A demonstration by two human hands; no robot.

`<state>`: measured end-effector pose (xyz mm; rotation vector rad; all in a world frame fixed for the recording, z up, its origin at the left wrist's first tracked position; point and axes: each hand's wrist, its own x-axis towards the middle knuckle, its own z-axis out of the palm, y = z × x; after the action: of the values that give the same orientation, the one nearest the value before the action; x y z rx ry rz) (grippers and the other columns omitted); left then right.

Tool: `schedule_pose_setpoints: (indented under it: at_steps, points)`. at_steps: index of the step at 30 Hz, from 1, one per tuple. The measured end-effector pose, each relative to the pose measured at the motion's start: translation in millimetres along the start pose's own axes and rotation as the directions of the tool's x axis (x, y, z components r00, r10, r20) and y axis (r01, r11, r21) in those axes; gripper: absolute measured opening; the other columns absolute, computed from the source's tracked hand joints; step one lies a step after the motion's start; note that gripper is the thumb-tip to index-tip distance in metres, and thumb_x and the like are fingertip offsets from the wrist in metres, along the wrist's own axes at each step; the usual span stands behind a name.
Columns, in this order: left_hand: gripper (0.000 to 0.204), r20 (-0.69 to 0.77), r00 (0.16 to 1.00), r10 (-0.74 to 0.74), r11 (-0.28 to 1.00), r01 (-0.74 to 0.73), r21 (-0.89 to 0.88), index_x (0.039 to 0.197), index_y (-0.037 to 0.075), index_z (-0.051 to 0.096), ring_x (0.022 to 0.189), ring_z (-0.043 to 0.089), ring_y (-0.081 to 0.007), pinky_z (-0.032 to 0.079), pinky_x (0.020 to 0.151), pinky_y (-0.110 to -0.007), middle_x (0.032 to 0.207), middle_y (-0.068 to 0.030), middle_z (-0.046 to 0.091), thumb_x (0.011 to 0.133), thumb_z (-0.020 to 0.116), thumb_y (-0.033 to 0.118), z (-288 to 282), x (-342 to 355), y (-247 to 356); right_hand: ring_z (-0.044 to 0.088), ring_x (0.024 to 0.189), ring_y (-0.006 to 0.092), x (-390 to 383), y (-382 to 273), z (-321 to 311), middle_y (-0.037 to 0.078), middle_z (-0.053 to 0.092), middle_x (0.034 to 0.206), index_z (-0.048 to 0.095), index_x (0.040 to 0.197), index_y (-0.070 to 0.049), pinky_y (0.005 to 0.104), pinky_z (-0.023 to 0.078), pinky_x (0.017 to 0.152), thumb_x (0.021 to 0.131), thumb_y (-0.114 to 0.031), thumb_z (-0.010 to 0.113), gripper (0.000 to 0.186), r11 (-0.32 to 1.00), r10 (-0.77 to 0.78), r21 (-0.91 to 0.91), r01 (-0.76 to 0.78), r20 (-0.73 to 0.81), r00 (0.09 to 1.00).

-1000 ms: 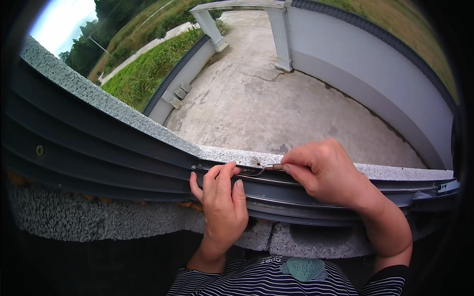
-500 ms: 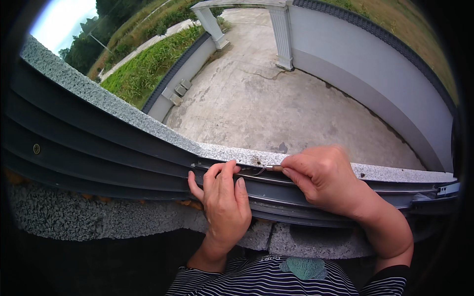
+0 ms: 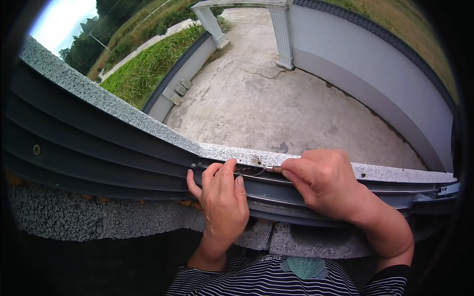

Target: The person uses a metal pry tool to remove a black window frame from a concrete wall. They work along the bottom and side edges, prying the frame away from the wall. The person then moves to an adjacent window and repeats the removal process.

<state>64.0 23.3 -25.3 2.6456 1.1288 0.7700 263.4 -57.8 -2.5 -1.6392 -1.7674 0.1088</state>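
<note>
My right hand (image 3: 321, 182) pinches the brown handle (image 3: 276, 169) of a small tool, whose thin curved metal shaft (image 3: 259, 171) reaches left into the dark sliding-window track (image 3: 266, 190), near my left fingertips. My left hand (image 3: 222, 202) rests on that track with fingers apart and slightly bent, their tips at the upper rail; I cannot see anything held in it. The tool's tip is too small to make out. Along the track's outer edge runs a speckled stone sill (image 3: 222, 150), with small dark specks near the tool.
The dark frame (image 3: 89, 143) with a screw curves up to the left. Rough grey blockwork (image 3: 108, 217) lies under it. A pale metal fitting (image 3: 447, 188) is at the track's right end. Below outside is a concrete yard (image 3: 266, 108) with a white boundary wall (image 3: 360, 69) and gateway (image 3: 281, 34).
My right hand has tilted and sunk slightly, its knuckles lower, while the pinched tool stays near the same spot. My left fingers have shifted very slightly up and left.
</note>
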Motion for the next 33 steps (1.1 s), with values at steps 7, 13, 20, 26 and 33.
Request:
schedule_pose_setpoints:
  at_steps: [7, 13, 20, 26, 33]
  points:
    - [0.027, -0.022, 0.998, -0.052, 0.988, 0.049, -0.146, 0.125, 0.002, 0.059, 0.109, 0.061, -0.0265, 0.019, 0.118, -0.053, 0.105, -0.0097, 0.069, 0.099, 0.053, 0.010, 0.7, 1.1, -4.8, 0.066, 0.061, 0.0292, 0.8, 5.6, 1.2, 0.007, 0.061, 0.065, 0.070, 0.087, -0.011, 0.0426, 0.051, 0.052, 0.084, -0.014, 0.070, 0.004, 0.999, -0.021, 0.028, 0.021, -0.010, 1.000]
    - [0.025, -0.029, 0.999, -0.046, 0.973, 0.038, -0.229, 0.121, 0.001, 0.061, 0.107, 0.062, -0.0255, 0.024, 0.116, -0.051, 0.106, -0.0090, 0.070, 0.099, 0.053, 0.008, -2.1, 1.8, -5.6, 0.067, 0.064, 0.0329, 2.1, 9.0, -0.8, 0.010, 0.066, 0.068, 0.071, 0.086, -0.010, 0.0450, 0.052, 0.056, 0.086, -0.015, 0.069, 0.005, 0.991, 0.041, 0.123, -0.046, 0.040, 0.998]
    - [0.025, 0.008, 1.000, -0.018, 0.954, 0.020, -0.300, 0.121, 0.001, 0.061, 0.109, 0.062, -0.0255, 0.023, 0.116, -0.053, 0.107, -0.0080, 0.071, 0.098, 0.054, 0.006, -2.6, 2.8, -4.7, 0.067, 0.065, 0.0361, 4.1, 7.8, -6.8, 0.013, 0.066, 0.069, 0.069, 0.082, -0.008, 0.0473, 0.052, 0.058, 0.088, -0.017, 0.068, 0.011, 0.988, 0.082, 0.127, -0.091, 0.074, 0.994]
    - [0.028, -0.036, 0.999, -0.007, 0.970, -0.002, -0.242, 0.124, 0.001, 0.060, 0.114, 0.061, -0.0266, 0.016, 0.118, -0.059, 0.110, -0.0082, 0.069, 0.097, 0.055, 0.006, -5.1, -2.8, -7.6, 0.067, 0.064, 0.0352, 4.2, 6.9, -5.9, 0.012, 0.066, 0.068, 0.067, 0.080, -0.008, 0.0472, 0.052, 0.057, 0.088, -0.018, 0.068, 0.013, 0.992, 0.067, 0.104, -0.072, 0.054, 0.996]
    - [0.027, -0.011, 1.000, -0.022, 0.995, 0.021, -0.100, 0.124, 0.000, 0.059, 0.115, 0.061, -0.0286, 0.019, 0.119, -0.055, 0.111, -0.0102, 0.071, 0.099, 0.054, 0.009, -4.1, -1.5, 0.1, 0.067, 0.064, 0.0346, 3.4, 6.4, -4.8, 0.012, 0.066, 0.068, 0.067, 0.079, -0.008, 0.0464, 0.051, 0.055, 0.086, -0.017, 0.069, 0.012, 0.996, 0.051, 0.075, -0.053, 0.030, 0.998]
